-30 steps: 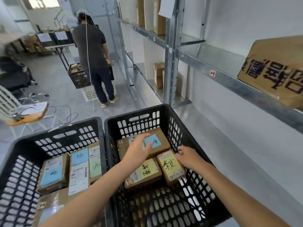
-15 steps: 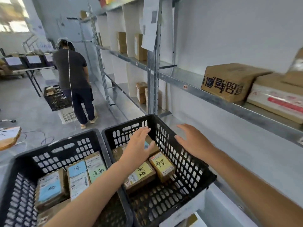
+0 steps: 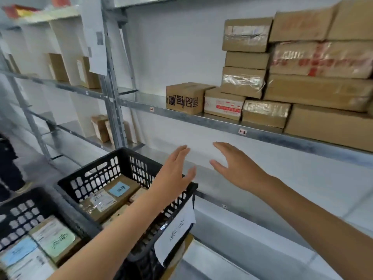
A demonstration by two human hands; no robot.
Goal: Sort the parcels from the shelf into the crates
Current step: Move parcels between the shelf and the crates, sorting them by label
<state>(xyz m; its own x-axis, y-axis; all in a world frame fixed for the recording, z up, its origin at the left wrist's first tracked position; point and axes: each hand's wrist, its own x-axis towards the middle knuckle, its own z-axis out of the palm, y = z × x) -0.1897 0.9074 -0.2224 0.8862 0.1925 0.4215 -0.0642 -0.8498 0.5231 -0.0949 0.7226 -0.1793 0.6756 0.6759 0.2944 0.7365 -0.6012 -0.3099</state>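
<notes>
The cardboard parcels (image 3: 282, 87) are sitting in a stack on the shelf board (image 3: 201, 119), filling its right part. The leftmost one, a small box with black characters (image 3: 184, 99), is standing at the front edge of the board and touching a flatter parcel with a red and white label (image 3: 223, 105) on its right.

Both hands are hovering below this board, apart from every parcel, and are grasping nothing. The left hand (image 3: 174, 174) is released, with straight fingers, under the box with black characters and above the rim of the right crate (image 3: 91, 168). The right hand (image 3: 236, 164) is released too, with its fingers spread, below the labelled parcel.

Inside the right crate a parcel with a blue note (image 3: 119, 189) is lying near the far wall. A white paper sheet (image 3: 175, 229) is hanging on this crate's outer wall. The left crate (image 3: 30, 194) is standing just beside it and holding a parcel with a green note (image 3: 58, 240).
</notes>
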